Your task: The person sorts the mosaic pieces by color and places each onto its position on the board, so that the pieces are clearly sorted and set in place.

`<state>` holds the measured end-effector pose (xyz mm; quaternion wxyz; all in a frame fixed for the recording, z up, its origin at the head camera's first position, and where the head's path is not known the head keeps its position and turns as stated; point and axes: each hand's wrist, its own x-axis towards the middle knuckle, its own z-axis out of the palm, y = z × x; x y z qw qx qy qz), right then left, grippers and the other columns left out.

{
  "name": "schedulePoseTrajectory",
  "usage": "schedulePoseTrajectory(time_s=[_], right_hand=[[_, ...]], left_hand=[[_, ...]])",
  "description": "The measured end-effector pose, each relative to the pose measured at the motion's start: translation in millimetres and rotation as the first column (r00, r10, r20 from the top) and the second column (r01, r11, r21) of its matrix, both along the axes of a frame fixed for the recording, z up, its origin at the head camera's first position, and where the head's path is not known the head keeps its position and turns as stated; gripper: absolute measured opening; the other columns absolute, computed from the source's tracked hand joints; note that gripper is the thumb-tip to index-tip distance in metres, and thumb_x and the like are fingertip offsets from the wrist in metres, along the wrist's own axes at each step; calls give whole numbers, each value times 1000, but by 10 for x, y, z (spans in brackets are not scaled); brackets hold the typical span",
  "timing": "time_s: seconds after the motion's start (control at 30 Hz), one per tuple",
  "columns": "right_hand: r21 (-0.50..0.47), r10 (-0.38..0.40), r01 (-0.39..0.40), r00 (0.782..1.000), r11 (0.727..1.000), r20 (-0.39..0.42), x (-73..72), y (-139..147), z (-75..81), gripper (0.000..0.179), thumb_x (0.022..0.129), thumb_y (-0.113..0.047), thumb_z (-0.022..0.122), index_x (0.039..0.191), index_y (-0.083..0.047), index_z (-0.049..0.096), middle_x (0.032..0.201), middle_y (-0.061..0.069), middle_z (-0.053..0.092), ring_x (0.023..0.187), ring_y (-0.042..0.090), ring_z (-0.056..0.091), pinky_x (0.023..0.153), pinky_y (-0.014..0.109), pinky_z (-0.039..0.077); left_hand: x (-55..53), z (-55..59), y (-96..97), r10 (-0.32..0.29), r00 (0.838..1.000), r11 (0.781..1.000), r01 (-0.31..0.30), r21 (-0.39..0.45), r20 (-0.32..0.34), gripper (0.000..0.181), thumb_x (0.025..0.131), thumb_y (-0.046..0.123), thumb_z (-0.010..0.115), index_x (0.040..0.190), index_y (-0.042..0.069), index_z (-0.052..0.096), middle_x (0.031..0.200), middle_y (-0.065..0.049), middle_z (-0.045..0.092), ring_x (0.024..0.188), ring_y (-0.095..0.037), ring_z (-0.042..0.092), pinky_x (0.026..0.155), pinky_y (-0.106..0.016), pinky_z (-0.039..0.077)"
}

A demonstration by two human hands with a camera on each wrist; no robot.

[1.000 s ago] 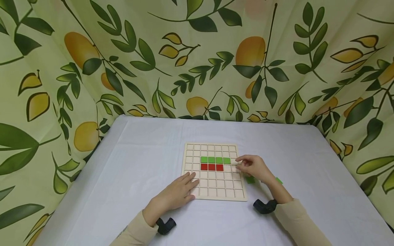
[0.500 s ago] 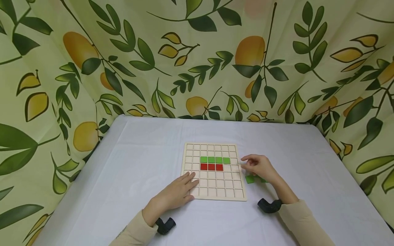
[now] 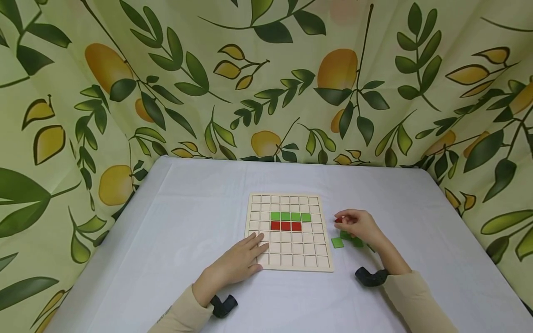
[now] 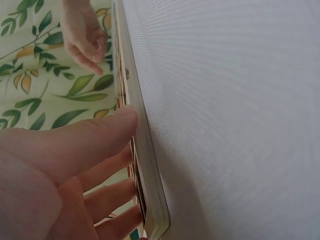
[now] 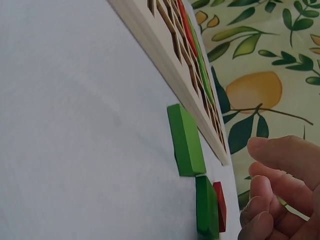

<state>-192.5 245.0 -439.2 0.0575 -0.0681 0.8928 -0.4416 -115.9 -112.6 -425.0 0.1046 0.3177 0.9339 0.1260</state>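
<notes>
A pale wooden grid board (image 3: 293, 261) lies on the table, with a row of green square tiles (image 3: 285, 216) and below it a shorter row of red tiles (image 3: 285, 226) in its cells. My left hand (image 3: 235, 260) rests on the board's lower left edge, fingers extended over the cells and thumb by the side in the left wrist view. To the right of the board, my right hand (image 3: 360, 226) hovers over loose tiles, fingers bent and apart from them. A loose red tile (image 5: 220, 206) sits beside a green tile (image 5: 205, 206) on the table; nothing shows between the fingers.
A separate loose green tile (image 3: 337, 242) lies just off the board's right edge, and more green tiles are partly under the right hand. White cloth covers the table (image 3: 200, 199). A leaf-and-fruit patterned curtain (image 3: 266, 92) surrounds the far side.
My right hand has drawn back to the right, away from the board's edge, uncovering a loose red tile and more of the green ones. The left hand stays put; the tiles on the board look unchanged.
</notes>
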Motion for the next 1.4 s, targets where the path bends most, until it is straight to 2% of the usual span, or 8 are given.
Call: schedulePoseTrajectory(time_s=[0.37, 0.67, 1.0, 1.4], right_hand=[[-1, -30, 30, 999, 1000, 17, -36, 109, -60, 34, 82, -11, 74, 109, 8, 65, 71, 2, 55, 49, 3, 43, 44, 19, 40], [66, -65, 65, 998, 996, 2, -65, 170, -102, 35, 81, -13, 75, 107, 9, 66, 67, -2, 54, 50, 3, 43, 45, 19, 39], [80, -62, 59, 997, 995, 36, -75, 171, -84, 40, 80, -16, 77, 108, 9, 66, 68, -3, 53, 51, 3, 44, 47, 19, 40], [81, -103, 96, 991, 992, 90, -77, 152, -93, 41, 79, -13, 77, 112, 8, 65, 69, -2, 50, 56, 7, 44, 49, 20, 40]], left_hand=[[-5, -14, -1, 5, 1000, 1000, -5, -4, 3, 54, 93, 26, 61, 142, 6, 47, 155, -17, 38, 145, -36, 35, 118, -47, 35], [-2, -21, 0, 8, 1000, 1000, -8, -13, 13, 54, 94, 26, 60, 142, 8, 47, 156, -16, 36, 146, -35, 34, 119, -46, 34], [-5, -26, -8, 0, 1000, 1000, 0, -15, 4, 53, 94, 26, 60, 142, 8, 47, 155, -16, 37, 145, -35, 34, 119, -46, 34], [-21, -50, -2, 9, 1000, 1000, -9, -5, 10, 54, 94, 27, 60, 142, 8, 47, 156, -15, 36, 146, -34, 34, 119, -47, 34]])
